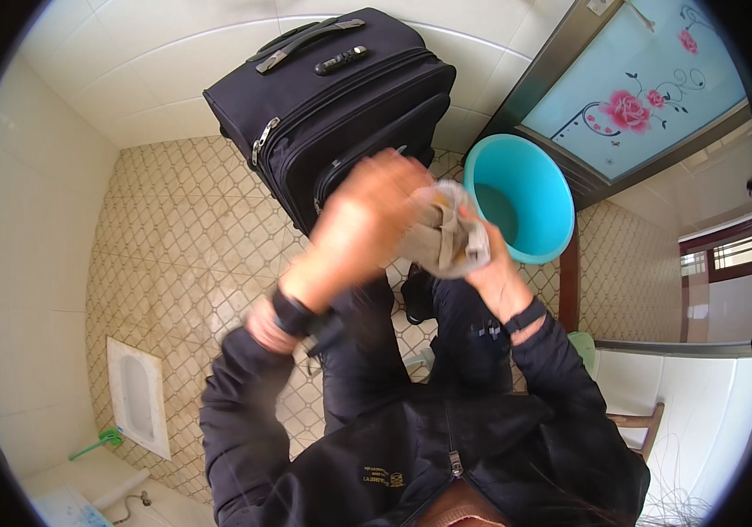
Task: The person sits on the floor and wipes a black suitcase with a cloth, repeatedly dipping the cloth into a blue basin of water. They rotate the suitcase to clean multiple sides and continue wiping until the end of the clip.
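Well, a soft, grey-tan cloth [446,235] is all bunched up between the two hands, held up in the air in front of the knees. It looks light and floppy, so it should squash and fold easily and not break. It may be a bit damp, but I can't be sure. A thick fold in the middle looks like the best place to grab, since a loose edge could slip away. The right hand [500,279] has its fingers bent around the cloth's right side, nearly closed on it. The left hand [369,204] is at the other side, but it is blurry, so I can't tell how far open its fingers are or if they grip. Just to the right is a big blue bucket [541,200]. A black suitcase [327,110] stands in front, on the tile floor [174,241]. Far to the left is a squat toilet [138,395].
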The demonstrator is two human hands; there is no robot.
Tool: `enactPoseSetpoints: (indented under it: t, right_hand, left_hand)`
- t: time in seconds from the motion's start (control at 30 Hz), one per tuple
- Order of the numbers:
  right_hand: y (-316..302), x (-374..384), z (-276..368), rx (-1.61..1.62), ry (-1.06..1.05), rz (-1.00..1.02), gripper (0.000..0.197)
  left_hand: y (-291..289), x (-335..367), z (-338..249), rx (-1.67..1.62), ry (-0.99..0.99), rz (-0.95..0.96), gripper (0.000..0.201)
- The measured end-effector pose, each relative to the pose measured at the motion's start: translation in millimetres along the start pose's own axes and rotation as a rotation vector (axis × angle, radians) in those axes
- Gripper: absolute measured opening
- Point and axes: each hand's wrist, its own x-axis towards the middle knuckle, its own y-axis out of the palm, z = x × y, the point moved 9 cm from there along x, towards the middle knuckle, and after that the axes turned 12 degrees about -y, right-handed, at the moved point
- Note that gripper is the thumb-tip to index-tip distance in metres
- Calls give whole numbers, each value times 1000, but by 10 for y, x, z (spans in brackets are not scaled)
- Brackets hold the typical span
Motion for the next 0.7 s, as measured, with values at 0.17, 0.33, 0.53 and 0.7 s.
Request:
enactPoseSetpoints:
  t: [0.17, 0.33, 0.53, 0.7]
  right_hand:
    - [872, 711, 962, -628, -743, 301, 32]
    - [1661, 1056, 451, -1971, -1377, 374, 16]
    - [1711, 830, -68, -1856, -1405, 705, 15]
    - [1681, 805, 85, -1780, -1263, 809, 10]
  left_hand:
    - [-917, 117, 1577, 552, -465, -156, 50]
    - [-898, -130, 2508, 496, -756, 46, 40]
    - [-1327, -161, 3086, 544, -679, -226, 56]
    - [-1597, 113, 3626, 160, -734, -311, 77]
